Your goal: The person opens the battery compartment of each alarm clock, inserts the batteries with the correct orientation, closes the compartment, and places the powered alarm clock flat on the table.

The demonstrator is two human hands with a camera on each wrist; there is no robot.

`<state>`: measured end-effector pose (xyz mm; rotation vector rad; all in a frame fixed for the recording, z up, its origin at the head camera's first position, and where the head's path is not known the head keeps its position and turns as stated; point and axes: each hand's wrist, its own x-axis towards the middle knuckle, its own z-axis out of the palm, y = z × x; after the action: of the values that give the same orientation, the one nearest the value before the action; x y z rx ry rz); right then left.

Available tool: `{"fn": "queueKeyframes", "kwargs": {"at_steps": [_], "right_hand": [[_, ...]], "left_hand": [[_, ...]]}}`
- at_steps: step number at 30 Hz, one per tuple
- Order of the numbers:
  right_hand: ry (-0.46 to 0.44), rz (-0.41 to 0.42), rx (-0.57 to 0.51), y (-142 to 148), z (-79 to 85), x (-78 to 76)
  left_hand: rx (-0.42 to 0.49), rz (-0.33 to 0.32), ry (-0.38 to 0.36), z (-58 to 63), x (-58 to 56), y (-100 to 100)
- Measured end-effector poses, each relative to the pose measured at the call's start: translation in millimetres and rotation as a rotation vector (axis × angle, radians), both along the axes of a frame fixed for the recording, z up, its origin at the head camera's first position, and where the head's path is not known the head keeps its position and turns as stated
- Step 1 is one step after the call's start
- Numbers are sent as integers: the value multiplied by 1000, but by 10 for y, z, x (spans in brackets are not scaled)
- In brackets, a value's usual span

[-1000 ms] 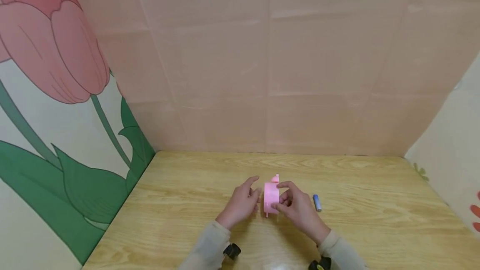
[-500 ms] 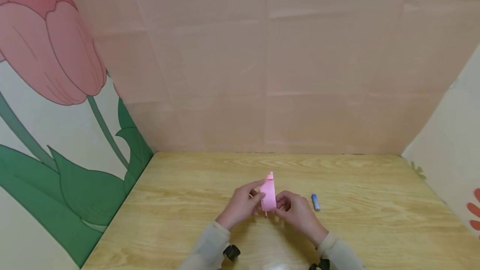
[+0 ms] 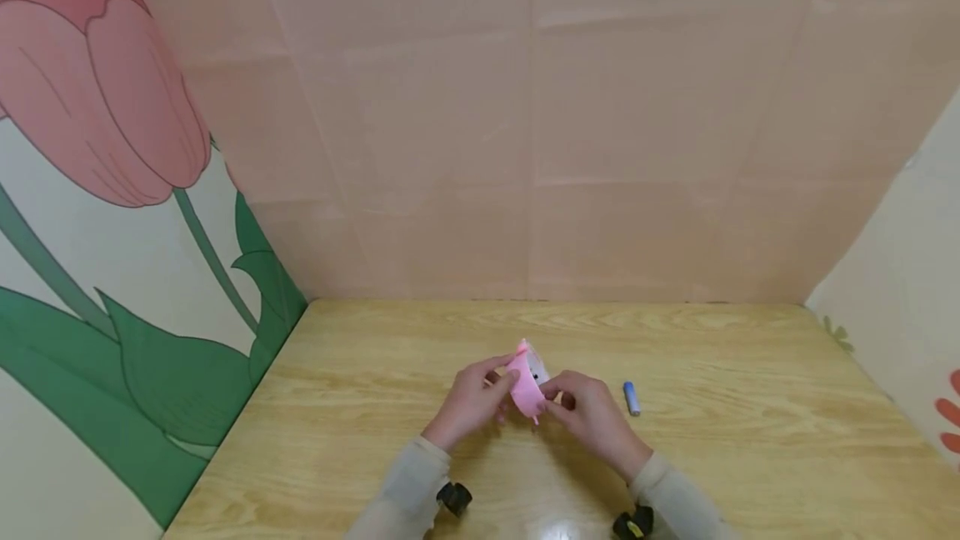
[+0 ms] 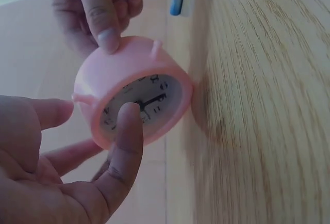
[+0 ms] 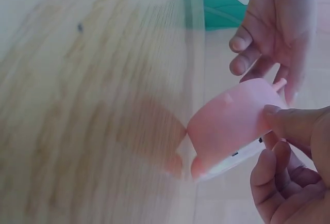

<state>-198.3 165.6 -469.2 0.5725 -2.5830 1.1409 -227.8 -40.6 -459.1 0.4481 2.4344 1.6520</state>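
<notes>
A small pink alarm clock (image 3: 525, 394) is held tilted between my two hands over the wooden table. Its white dial (image 4: 147, 108), with black numerals and hands, faces the left wrist camera. My left hand (image 3: 471, 400) holds the clock from the left, one digit across the dial in the left wrist view. From the other side, my right hand (image 3: 592, 415) pinches the casing near its lower end, thumb flat on the pink wall in the right wrist view. The white back with dark spots shows partly; my right fingers hide some of it.
A blue battery (image 3: 632, 399) lies on the table (image 3: 735, 407) to the right of my right hand. Behind the table hangs a pinkish-tan sheet (image 3: 465, 148). A tulip mural (image 3: 112, 98) covers the left wall, and a pale wall closes the right side.
The clock has turned, so its white back now shows on the right, and it has shifted slightly left. My left hand, first apart from it, has taken hold; my right hand has moved lower on the casing.
</notes>
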Motion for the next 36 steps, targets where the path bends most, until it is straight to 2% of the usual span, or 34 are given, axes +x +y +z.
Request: {"fn": "queueKeyframes", "kwargs": {"at_steps": [5,10,15,20,27,36], "right_hand": [[18,73,39,-46,-20,-5],[102,133,95,-75,-74,-24],[151,154,128,-82,-101,-38],[160,173,123,-83,-122,-52],[148,186,144,-82,-145,-85],[134,208,155,-79,-141,-86]], "left_hand": [[-15,14,-22,-26,-14,-8],[-1,28,-71,-95,-24,15],[22,37,-83,-135,-36,39],[14,40,-77,-175,-53,55],[18,34,-118,-227,-74,50],[37,26,-144,-236,-36,63]]}}
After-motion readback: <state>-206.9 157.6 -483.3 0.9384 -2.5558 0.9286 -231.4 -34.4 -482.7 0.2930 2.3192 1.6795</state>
